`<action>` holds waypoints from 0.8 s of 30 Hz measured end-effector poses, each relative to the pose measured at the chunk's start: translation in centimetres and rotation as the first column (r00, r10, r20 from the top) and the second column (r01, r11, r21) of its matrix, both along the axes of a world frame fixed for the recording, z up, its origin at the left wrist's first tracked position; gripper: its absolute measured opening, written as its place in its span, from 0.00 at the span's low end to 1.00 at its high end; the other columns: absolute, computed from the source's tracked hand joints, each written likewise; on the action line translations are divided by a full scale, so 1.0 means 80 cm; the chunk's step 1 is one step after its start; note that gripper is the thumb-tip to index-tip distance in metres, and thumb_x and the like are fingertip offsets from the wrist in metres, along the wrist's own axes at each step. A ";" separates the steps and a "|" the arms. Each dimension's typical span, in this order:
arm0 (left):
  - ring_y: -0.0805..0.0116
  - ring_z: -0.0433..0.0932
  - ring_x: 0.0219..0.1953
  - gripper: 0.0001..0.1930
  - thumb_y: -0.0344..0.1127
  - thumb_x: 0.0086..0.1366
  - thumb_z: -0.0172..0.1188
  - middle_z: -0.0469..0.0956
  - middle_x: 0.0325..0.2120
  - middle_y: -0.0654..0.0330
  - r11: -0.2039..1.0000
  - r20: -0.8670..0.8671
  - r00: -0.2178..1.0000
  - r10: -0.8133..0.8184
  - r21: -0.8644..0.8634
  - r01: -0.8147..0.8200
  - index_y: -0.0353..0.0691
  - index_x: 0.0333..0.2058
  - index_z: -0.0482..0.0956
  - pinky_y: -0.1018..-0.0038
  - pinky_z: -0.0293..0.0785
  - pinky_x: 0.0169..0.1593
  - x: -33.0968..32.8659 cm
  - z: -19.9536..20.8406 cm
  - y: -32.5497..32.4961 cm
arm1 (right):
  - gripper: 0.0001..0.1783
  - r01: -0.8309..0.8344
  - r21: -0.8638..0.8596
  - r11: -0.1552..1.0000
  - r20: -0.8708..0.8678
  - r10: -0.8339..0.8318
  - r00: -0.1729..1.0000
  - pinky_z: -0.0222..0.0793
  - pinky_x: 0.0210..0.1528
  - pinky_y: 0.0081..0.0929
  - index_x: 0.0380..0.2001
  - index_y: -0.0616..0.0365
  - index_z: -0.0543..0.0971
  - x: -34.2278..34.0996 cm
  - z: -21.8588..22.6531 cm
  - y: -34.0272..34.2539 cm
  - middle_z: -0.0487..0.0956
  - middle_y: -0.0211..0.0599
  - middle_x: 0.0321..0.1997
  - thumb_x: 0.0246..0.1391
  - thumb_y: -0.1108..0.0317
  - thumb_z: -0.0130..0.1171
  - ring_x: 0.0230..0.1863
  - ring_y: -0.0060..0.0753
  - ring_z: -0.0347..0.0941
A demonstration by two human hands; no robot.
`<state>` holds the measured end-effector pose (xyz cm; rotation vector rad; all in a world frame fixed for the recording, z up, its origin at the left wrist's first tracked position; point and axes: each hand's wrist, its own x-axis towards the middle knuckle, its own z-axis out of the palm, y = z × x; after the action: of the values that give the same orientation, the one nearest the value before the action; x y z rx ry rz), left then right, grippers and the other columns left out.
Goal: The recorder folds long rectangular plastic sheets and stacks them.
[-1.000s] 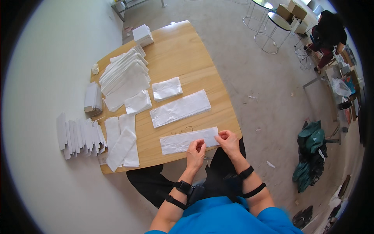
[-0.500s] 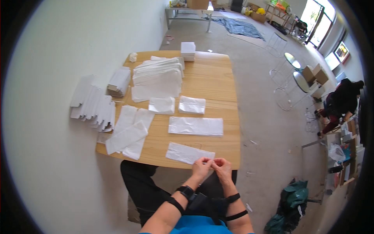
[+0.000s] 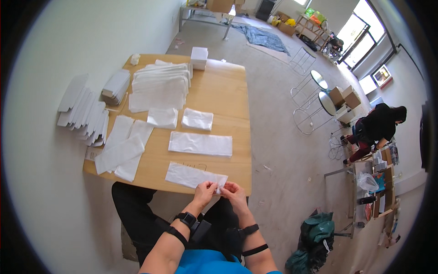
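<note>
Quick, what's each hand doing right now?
Left hand: closed, holding the thin white rectangular paper-like sheet.
Right hand: closed, holding that sheet's right end.

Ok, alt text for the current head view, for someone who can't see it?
A person's left-hand grip and right-hand grip hold the right end of a narrow white sheet on a wooden table. More white sheets lie beyond and left; a co-worker in black is beside a cluttered bench at right.

White strip (image 3: 190, 175), pale woodgrain tabletop (image 3: 223, 102)
</note>
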<state>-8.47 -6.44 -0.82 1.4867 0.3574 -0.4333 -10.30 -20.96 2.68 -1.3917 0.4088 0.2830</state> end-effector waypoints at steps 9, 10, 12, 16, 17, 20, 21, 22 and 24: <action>0.74 0.78 0.28 0.14 0.39 0.62 0.61 0.80 0.25 0.60 0.968 0.150 0.981 -0.124 0.234 0.087 0.33 0.39 0.79 0.77 0.76 0.34 -0.001 0.028 0.001 | 0.15 0.062 -0.028 0.998 0.029 -0.062 0.998 0.69 0.32 0.15 0.42 0.62 0.77 0.003 0.001 0.007 0.81 0.33 0.35 0.52 0.70 0.65 0.32 0.20 0.76; 0.74 0.78 0.28 0.13 0.39 0.62 0.61 0.80 0.25 0.60 0.974 0.138 0.986 -0.093 0.220 0.061 0.33 0.38 0.79 0.77 0.76 0.34 0.000 0.025 0.001 | 0.15 0.066 -0.038 0.997 0.021 -0.065 0.998 0.69 0.32 0.15 0.42 0.62 0.77 0.004 0.002 0.008 0.81 0.33 0.34 0.52 0.70 0.65 0.32 0.20 0.76; 0.73 0.78 0.27 0.13 0.39 0.61 0.61 0.80 0.25 0.59 0.982 0.108 0.994 -0.034 0.191 0.013 0.34 0.36 0.80 0.76 0.75 0.33 0.002 0.023 0.001 | 0.14 0.077 -0.062 0.995 0.002 -0.077 0.997 0.69 0.32 0.14 0.41 0.62 0.77 0.003 0.000 0.007 0.81 0.33 0.34 0.52 0.69 0.65 0.32 0.19 0.76; 0.72 0.78 0.28 0.12 0.40 0.61 0.61 0.81 0.26 0.59 0.983 0.149 0.988 -0.042 0.185 0.014 0.35 0.35 0.80 0.74 0.75 0.34 0.004 0.023 0.003 | 0.15 0.096 -0.050 0.994 -0.016 -0.097 0.995 0.67 0.30 0.13 0.41 0.61 0.77 0.007 -0.006 0.004 0.80 0.31 0.32 0.52 0.68 0.66 0.29 0.18 0.75; 0.72 0.78 0.28 0.12 0.40 0.61 0.61 0.81 0.26 0.59 0.975 0.169 0.982 -0.087 0.217 0.049 0.35 0.35 0.79 0.74 0.75 0.34 0.000 0.023 0.001 | 0.14 0.102 -0.051 0.994 -0.025 -0.103 0.994 0.67 0.30 0.13 0.40 0.61 0.77 0.005 -0.006 0.003 0.80 0.31 0.31 0.52 0.68 0.66 0.29 0.18 0.74; 0.73 0.77 0.29 0.12 0.40 0.61 0.61 0.80 0.26 0.59 0.946 0.177 0.969 -0.171 0.303 0.112 0.36 0.35 0.79 0.74 0.74 0.34 0.000 0.017 0.000 | 0.11 0.112 -0.044 0.993 -0.039 -0.113 0.993 0.66 0.28 0.13 0.38 0.61 0.78 0.008 -0.007 0.004 0.79 0.29 0.28 0.53 0.67 0.65 0.26 0.16 0.73; 0.73 0.77 0.29 0.12 0.40 0.61 0.61 0.80 0.26 0.59 0.938 0.167 0.968 -0.189 0.322 0.127 0.36 0.36 0.79 0.74 0.74 0.34 0.000 0.013 0.000 | 0.10 0.114 -0.047 0.992 -0.045 -0.116 0.992 0.65 0.27 0.13 0.36 0.60 0.79 0.007 -0.008 0.003 0.79 0.28 0.27 0.54 0.66 0.64 0.26 0.16 0.72; 0.73 0.77 0.29 0.12 0.40 0.61 0.61 0.80 0.26 0.59 0.935 0.158 0.971 -0.178 0.335 0.117 0.36 0.36 0.79 0.74 0.74 0.34 0.001 0.009 0.000 | 0.10 0.114 -0.057 0.992 -0.047 -0.116 0.992 0.65 0.27 0.12 0.36 0.60 0.79 0.007 -0.009 0.004 0.78 0.28 0.26 0.54 0.66 0.64 0.25 0.16 0.72; 0.73 0.77 0.29 0.12 0.40 0.61 0.62 0.80 0.26 0.59 0.928 0.141 0.978 -0.157 0.358 0.097 0.37 0.38 0.79 0.74 0.73 0.34 0.003 0.004 0.002 | 0.09 0.115 -0.077 0.990 -0.049 -0.119 0.992 0.64 0.26 0.12 0.34 0.60 0.80 0.009 -0.011 0.006 0.78 0.27 0.24 0.55 0.65 0.63 0.24 0.15 0.70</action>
<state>-8.21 -6.32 -0.47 1.8896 0.2106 -0.3560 -9.59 -20.51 1.81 -1.4294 0.5478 0.2112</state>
